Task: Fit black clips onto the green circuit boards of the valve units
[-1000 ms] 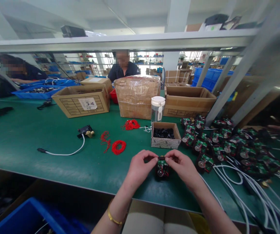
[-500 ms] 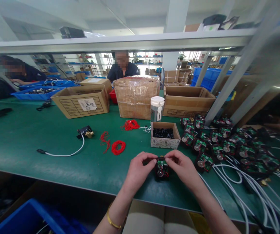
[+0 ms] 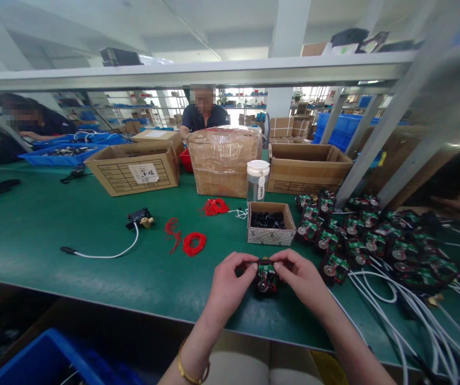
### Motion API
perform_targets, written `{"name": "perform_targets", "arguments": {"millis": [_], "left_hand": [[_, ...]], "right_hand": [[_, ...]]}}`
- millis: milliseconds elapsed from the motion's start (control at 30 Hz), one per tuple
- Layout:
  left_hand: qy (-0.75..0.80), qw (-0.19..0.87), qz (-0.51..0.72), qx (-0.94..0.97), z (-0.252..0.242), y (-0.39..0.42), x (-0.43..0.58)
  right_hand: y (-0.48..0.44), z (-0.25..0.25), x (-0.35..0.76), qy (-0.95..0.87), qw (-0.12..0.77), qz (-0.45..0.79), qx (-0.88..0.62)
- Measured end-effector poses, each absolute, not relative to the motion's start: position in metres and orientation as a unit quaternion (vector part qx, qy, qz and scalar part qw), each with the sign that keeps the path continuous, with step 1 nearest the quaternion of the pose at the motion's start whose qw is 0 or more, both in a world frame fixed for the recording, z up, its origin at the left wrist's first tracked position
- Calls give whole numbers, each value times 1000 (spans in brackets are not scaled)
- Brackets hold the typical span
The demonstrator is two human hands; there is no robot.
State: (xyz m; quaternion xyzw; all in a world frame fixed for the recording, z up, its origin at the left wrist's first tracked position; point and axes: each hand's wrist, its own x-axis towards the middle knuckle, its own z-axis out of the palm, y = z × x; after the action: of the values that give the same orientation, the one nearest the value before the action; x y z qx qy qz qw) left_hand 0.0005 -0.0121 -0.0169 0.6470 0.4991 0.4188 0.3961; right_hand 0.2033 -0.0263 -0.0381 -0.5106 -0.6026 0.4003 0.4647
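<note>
Left hand [image 3: 230, 280] and right hand [image 3: 302, 279], each grip clamped on one small black circuit module [image 3: 266, 278], held just above the green tabletop [image 3: 93, 230], near a small cardboard box [image 3: 270, 223] of black parts.

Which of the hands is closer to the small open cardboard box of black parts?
Right. The right hand lies just below the small cardboard box, near its front edge. The left hand sits farther off to the box's lower left. Both hold the small circuit module.
</note>
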Motion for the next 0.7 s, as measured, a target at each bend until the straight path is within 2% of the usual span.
{"name": "perform_targets", "arguments": {"millis": [367,700], "left_hand": [[498,366,414,668,-12,-7,5],[498,374,427,656,-19,-5,3]], "right_hand": [[-20,-30,197,-611,452,363,-539],[-22,-35,199,-592,450,418,-522]]}}
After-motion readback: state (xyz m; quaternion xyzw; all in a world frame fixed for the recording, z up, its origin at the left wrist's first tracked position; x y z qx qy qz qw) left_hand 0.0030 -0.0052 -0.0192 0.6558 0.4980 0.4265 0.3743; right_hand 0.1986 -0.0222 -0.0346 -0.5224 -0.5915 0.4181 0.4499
